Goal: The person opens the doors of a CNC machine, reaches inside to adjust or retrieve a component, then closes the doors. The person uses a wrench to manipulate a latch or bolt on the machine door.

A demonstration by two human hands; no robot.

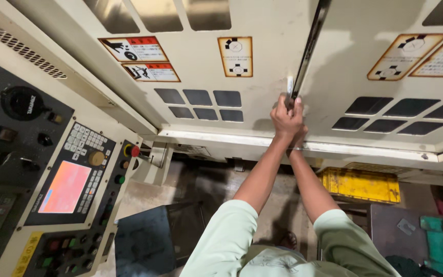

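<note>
Hands: left hand and right hand were stacked, both grips closed on the small pale metal door handle.
Place: handle sat at twelve o'clock, beside the dark seam between the cream sliding machine doors.
Axis: handle stood upright, long axis twelve-to-six.
Handling: likely stiff, heavy doors; handle offered the only hold.
Surroundings: control panel at nine o'clock, yellow plastic crate at four.

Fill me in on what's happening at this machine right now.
A person in a pale green shirt stands at a machine with both hands together on the door handle, left hand over right hand, where the two cream sliding doors meet. The control panel to the left shows a lit orange screen. A yellow crate sits below.
</note>
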